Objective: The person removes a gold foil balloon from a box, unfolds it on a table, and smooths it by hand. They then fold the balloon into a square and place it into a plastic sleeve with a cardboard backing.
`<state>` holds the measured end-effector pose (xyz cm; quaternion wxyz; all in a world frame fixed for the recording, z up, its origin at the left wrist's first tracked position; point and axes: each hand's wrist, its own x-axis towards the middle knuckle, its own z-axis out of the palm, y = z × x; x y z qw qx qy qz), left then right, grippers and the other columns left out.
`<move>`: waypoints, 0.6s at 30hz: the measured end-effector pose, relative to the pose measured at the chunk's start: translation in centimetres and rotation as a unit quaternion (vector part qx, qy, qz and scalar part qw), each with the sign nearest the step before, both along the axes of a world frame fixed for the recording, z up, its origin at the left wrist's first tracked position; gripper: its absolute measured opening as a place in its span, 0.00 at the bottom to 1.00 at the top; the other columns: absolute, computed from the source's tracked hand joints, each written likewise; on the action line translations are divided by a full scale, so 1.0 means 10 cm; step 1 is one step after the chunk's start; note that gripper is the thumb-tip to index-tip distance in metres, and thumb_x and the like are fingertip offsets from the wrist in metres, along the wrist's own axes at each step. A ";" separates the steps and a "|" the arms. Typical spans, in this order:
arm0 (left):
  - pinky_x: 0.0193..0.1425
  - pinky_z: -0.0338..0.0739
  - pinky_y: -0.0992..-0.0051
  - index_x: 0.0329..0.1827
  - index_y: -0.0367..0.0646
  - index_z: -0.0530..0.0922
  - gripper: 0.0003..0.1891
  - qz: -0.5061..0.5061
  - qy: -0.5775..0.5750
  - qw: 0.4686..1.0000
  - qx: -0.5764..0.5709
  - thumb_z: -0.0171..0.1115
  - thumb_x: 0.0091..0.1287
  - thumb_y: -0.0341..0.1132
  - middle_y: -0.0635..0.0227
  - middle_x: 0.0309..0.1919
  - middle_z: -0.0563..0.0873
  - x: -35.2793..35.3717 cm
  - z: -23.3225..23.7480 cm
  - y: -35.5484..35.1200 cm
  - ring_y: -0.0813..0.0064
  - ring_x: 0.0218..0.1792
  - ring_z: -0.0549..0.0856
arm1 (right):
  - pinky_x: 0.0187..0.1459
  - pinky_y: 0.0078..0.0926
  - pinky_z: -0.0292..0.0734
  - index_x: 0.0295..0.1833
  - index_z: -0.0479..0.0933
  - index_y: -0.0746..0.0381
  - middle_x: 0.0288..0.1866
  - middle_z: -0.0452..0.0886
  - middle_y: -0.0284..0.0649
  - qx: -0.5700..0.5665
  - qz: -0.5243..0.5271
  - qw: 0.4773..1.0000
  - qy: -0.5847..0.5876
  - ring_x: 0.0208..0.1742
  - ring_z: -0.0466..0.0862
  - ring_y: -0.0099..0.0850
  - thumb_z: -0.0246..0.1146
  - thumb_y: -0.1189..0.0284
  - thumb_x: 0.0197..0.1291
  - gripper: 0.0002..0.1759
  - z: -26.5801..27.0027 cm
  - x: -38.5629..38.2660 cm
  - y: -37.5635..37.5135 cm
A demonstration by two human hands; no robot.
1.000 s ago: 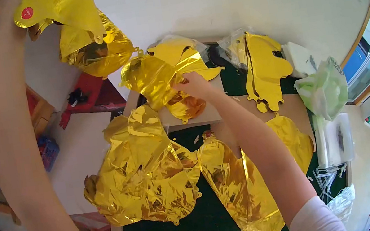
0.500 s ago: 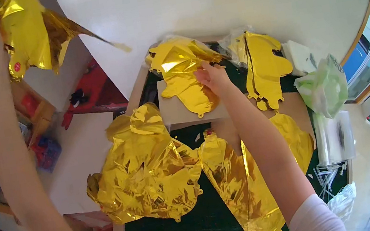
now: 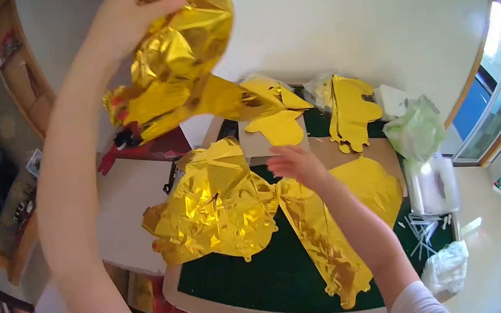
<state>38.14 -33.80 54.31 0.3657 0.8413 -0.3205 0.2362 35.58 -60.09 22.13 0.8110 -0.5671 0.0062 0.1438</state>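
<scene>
High at the upper left, my left hand [image 3: 129,16] grips the top edge of a crumpled gold foil balloon [image 3: 180,53]. The balloon hangs down, and its lower tail overlaps a flat stack of gold foil balloons [image 3: 277,128] at the back of the table. My right hand [image 3: 297,164] is just in front of that stack, with fingers stretched out and nothing in them. Nearer to me, a large wrinkled gold foil balloon [image 3: 212,204] lies at the left. Beside it, more gold foil [image 3: 324,236] spreads partly beneath my right forearm.
Folded gold foil balloons [image 3: 353,108] lie at the back right. Along the right edge of the green-topped table [image 3: 238,288] are a pale green plastic bag [image 3: 415,132], a clear plastic roll [image 3: 436,184], white sticks [image 3: 424,233] and a white plastic bag [image 3: 446,266].
My left hand has swung right with its foil balloon, from the far upper left to over the table's back left. My right hand has let go of the back stack and drawn nearer me.
</scene>
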 end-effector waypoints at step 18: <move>0.42 0.82 0.69 0.43 0.42 0.82 0.10 -0.382 -0.001 0.920 0.088 0.59 0.58 0.29 0.63 0.40 0.87 -2.75 -3.60 -1.27 0.65 0.41 0.87 | 0.37 0.28 0.78 0.49 0.74 0.64 0.37 0.81 0.37 0.057 -0.194 0.971 0.127 0.38 0.82 0.29 0.64 0.75 0.60 0.12 -0.91 -1.70 -0.56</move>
